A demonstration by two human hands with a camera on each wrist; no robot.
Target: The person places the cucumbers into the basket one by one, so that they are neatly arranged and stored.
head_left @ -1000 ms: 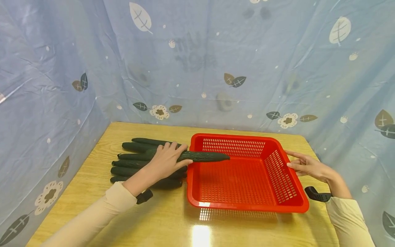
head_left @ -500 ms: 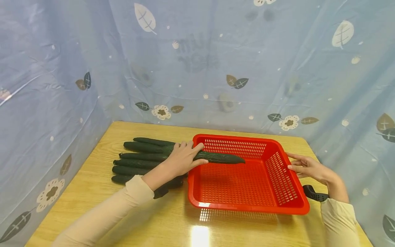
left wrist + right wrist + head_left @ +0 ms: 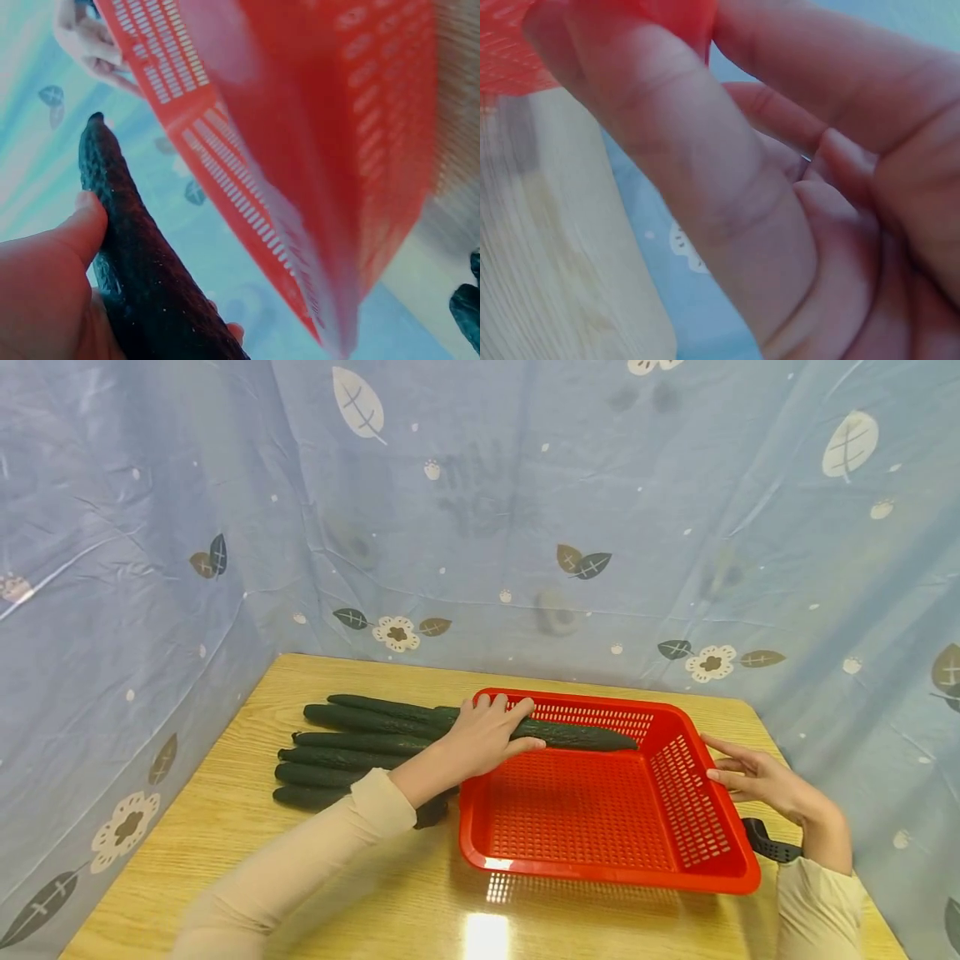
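A long dark green cucumber point(image 3: 581, 735) is in my left hand point(image 3: 483, 739), which grips it near its middle with the thumb on the near side. Its tapered end reaches over the red plastic basket point(image 3: 577, 810). In the left wrist view, the thumb lies along the cucumber point(image 3: 142, 255), beside the basket's outer wall. My right hand point(image 3: 772, 785) pinches the basket's right rim between thumb and fingers. Up close in the right wrist view, only a bit of the red rim point(image 3: 682, 22) shows between the digits.
Several more cucumbers point(image 3: 337, 758) lie side by side on the wooden table point(image 3: 360, 893), left of the basket; my left arm partly covers them. A blue patterned curtain point(image 3: 480, 552) hangs behind the table and along both sides.
My left hand has carried the cucumber rightward, from above the other cucumbers to further over the basket. My right hand has stayed at the basket's right rim.
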